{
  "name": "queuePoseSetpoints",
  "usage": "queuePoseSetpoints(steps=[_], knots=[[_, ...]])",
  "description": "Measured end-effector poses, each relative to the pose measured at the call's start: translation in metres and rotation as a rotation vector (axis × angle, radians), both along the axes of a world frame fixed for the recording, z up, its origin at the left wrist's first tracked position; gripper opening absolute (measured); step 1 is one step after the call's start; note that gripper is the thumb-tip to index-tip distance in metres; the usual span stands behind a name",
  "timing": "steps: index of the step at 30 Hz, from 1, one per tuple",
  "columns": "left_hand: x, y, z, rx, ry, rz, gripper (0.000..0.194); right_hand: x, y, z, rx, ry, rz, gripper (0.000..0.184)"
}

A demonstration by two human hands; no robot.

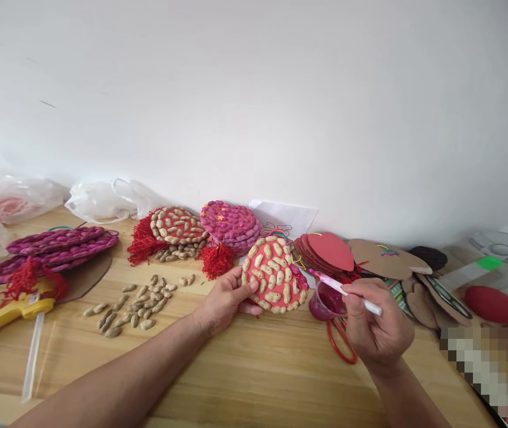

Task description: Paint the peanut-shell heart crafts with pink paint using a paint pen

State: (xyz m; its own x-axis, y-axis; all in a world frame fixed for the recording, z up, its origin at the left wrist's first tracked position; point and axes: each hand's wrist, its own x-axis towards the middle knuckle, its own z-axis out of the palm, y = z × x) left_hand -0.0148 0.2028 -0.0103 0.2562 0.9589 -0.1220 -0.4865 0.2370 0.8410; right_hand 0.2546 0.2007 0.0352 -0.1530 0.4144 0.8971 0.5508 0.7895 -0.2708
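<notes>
My left hand [224, 300] grips the left edge of a red disc covered in peanuts [274, 276], tilted up off the table. A few peanuts on the disc's right edge are painted magenta; the others are bare shell. A white paintbrush [330, 282] with a pink-stained tip is pinched in my right hand [376, 321]. The brush tip is close to the disc's right side, above a clear plastic cup of magenta paint [320, 300]. A red cord loop [341, 342] lies just below the cup.
Loose peanuts [138, 306] lie left of my hand. Behind are an unpainted peanut disc [177, 226] and a magenta one [231, 223] with red tassels. A yellow glue gun [10, 312] sits at left, red discs [331, 249] and cardboard pieces [382, 258] at right, plastic bags [106, 199] by the wall.
</notes>
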Motion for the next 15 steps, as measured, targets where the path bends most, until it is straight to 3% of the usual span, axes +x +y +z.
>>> queuePoseSetpoints(steps=[15], knots=[[-0.002, -0.001, 0.002, -0.035, 0.046, -0.004, 0.044, -0.008, -0.011, 0.008, -0.168, 0.154, 0.018, 0.014]])
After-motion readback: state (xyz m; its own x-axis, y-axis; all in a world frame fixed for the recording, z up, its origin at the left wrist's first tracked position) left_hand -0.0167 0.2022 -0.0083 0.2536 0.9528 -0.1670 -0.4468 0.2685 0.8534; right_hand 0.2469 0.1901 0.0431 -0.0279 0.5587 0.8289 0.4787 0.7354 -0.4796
